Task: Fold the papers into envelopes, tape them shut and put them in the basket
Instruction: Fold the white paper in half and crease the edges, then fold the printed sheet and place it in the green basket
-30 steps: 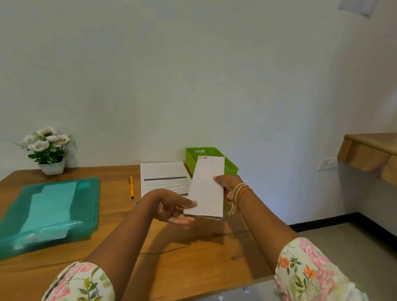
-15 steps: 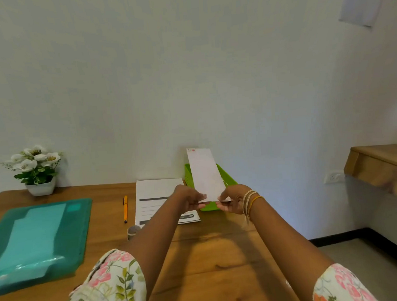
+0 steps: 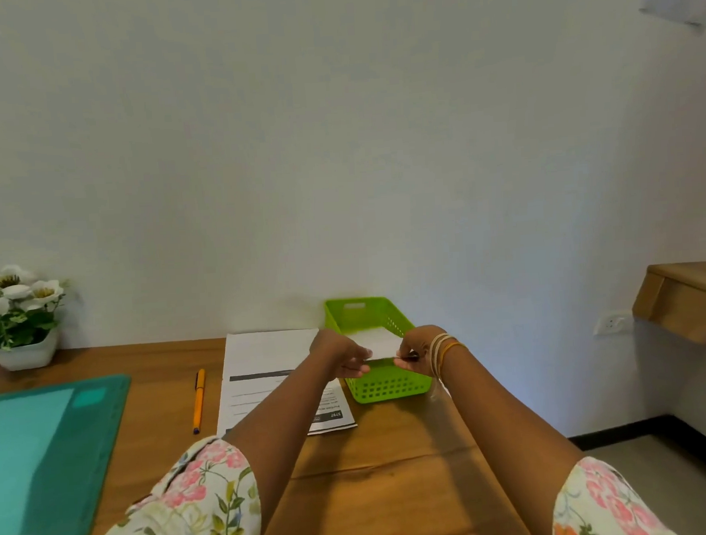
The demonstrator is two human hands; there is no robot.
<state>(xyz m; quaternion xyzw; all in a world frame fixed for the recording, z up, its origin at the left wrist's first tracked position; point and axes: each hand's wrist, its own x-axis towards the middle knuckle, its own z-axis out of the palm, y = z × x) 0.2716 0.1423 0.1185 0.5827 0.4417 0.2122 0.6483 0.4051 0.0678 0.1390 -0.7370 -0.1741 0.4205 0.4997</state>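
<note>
Folded paper [image 3: 378,342] mostly hidden behind hands; green folder [image 3: 45,464], flower pot [image 3: 24,354] cut by left edge.

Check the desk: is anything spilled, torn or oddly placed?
Nothing stands out. Both hands, left and right, pinch the folded paper level over the green basket. The printed sheet, pen and folder lie flat.

Wooden table [image 3: 397,483] — white flowers in pot [image 3: 13,317], orange pen [image 3: 198,400]; teal folder [image 3: 44,455], wall socket [image 3: 612,324]
</note>
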